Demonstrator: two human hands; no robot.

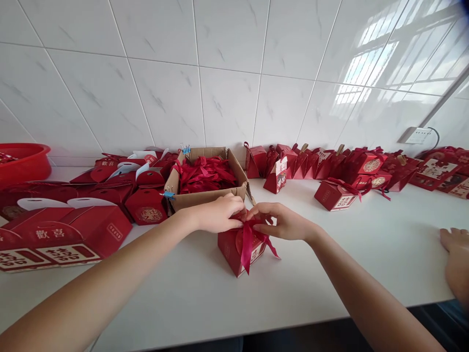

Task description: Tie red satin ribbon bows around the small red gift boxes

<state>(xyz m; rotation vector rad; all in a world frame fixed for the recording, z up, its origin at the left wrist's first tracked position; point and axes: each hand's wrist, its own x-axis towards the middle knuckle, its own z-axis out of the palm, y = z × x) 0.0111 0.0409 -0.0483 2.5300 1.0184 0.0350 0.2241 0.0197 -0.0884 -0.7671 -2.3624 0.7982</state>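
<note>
A small red gift box (229,249) with gold and white print stands on the white table in front of me. Dark red ribbon (247,247) is at its top, and two loose tails hang down over the front. My left hand (222,213) pinches the ribbon at the top from the left. From the right, my right hand (275,221) has its fingers closed on the ribbon too. The fingers hide the middle of the ribbon, so I cannot tell how it is looped. Just behind stands a cardboard carton (205,198) full of cut red ribbons (207,175).
Red gift boxes (66,234) crowd the left, near a red basin (25,164). Beribboned boxes (335,194) line the tiled wall (230,107) at the right, below a power socket (414,135). Another person's hand (458,259) rests at the table's right edge. Blue binder clips (168,194) grip the carton.
</note>
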